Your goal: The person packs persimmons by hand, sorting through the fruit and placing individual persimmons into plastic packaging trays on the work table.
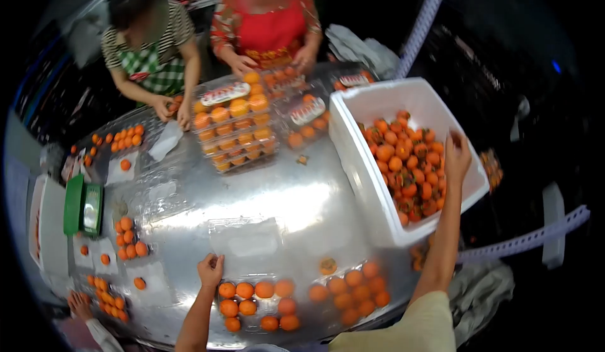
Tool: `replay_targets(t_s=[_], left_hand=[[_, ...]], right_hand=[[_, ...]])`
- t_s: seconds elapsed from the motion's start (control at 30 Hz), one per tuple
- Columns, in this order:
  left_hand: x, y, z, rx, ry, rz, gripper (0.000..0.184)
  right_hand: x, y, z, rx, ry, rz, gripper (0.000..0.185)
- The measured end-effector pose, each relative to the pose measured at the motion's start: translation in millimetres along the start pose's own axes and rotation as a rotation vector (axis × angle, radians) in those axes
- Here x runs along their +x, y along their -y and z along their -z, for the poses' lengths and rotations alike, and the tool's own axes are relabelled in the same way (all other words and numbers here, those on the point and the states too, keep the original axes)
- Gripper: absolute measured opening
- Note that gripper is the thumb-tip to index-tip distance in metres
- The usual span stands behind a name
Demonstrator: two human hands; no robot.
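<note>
Right-hand grip [458,156], closure unclear, is poised at the foam box [353,163], persimmons [395,163] seemingly being picked and gentle lifting called for.

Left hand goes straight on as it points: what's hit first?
Likely the clear rectangular plastic tray with white lining, on the shiny metal table beyond the left hand; height is unclear, so it may pass above.

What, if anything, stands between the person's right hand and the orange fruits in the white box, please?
Nothing visible: the white box is open-topped, and the right hand is over it, close beside the orange fruits.
</note>
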State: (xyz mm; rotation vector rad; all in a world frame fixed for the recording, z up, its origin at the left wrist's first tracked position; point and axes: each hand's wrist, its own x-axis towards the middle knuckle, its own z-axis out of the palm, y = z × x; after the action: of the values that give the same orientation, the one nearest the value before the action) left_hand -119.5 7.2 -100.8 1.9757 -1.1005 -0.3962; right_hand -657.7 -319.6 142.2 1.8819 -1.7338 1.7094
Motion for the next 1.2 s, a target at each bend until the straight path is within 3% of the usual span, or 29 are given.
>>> replay_targets(t_s=[0.03,0.1,0.13,0.27,0.4,0.83,0.93,1.1,1.2], left_hand=[[2,2,1,0.058,0.017,-0.013,0.027],[4,-10,-1,0.01,-0.02,-0.014,0.028],[0,-14,0,0.001,-0.017,-0.011,0.028],[-1,-12,1,-0.025,-0.029,-0.041,0.028],[1,-4,-6,-0.081,-0.025,-0.043,0.027],[4,-1,0,-0.054,0.009,-0.102,0.026],[4,9,-11,-0.136,-0.044,-0.085,0.027],[5,12,-9,-0.024,-0.051,-0.124,0.035],[6,16,-15,-0.04,-0.079,-0.108,0.04]], right_hand=[[-25,30,13,-0.002,0.056,-0.027,0.015],[-77,81,33,-0.001,0.098,0.161,0.014],[-103,95,44,-0.049,0.213,0.108,0.014],[-168,107,22,-0.421,0.31,0.222,0.025],[-177,104,17,-0.603,0.253,0.259,0.03],[-185,89,6,-0.616,0.202,0.343,0.03],[-186,88,12,-0.582,0.193,0.305,0.031],[-177,93,23,-0.56,0.402,0.218,0.039],[-130,83,34,-0.262,0.727,-0.231,0.043]])
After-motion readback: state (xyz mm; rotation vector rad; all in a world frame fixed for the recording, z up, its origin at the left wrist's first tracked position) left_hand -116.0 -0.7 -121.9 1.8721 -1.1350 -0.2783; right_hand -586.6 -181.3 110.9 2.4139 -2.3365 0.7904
